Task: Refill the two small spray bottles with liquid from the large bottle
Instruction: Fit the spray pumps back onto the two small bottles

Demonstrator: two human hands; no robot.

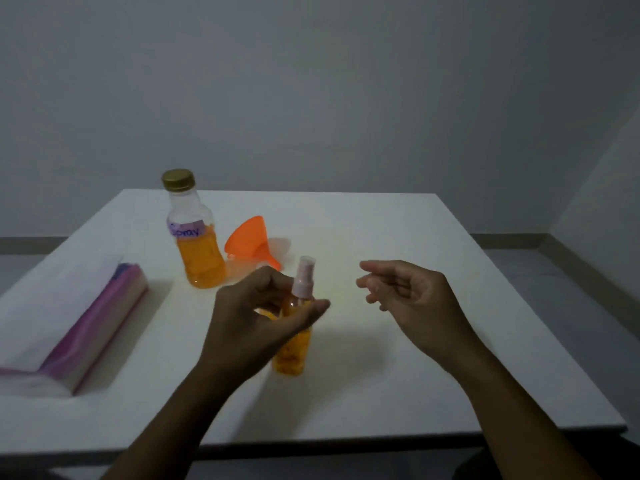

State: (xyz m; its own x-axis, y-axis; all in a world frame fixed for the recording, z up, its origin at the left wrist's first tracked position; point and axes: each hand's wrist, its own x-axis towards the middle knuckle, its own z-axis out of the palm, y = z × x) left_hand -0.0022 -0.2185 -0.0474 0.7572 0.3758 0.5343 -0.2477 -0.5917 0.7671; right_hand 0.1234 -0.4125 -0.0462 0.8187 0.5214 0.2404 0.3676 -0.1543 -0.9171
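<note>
A clear plastic large bottle (199,244) of orange liquid, gold cap on, stands far left on the white table (381,375), beside an orange plastic funnel (249,242) lying on its side. The left hand (256,317) grips a small clear spray bottle (292,351), upright. The empty right hand (412,299), fingers loosely curled, hovers just right of its pink pump top (304,275), best placed to unscrew it.

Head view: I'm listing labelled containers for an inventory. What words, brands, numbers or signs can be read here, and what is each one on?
"Spray": handwritten on the pale purple label stuck on the large bottle; the first letter is slightly blurred.
Small spray bottle: no text visible.
Funnel: no text visible.
Purple-and-white packet on the left: too blurred to tell whether it carries any print.
</note>
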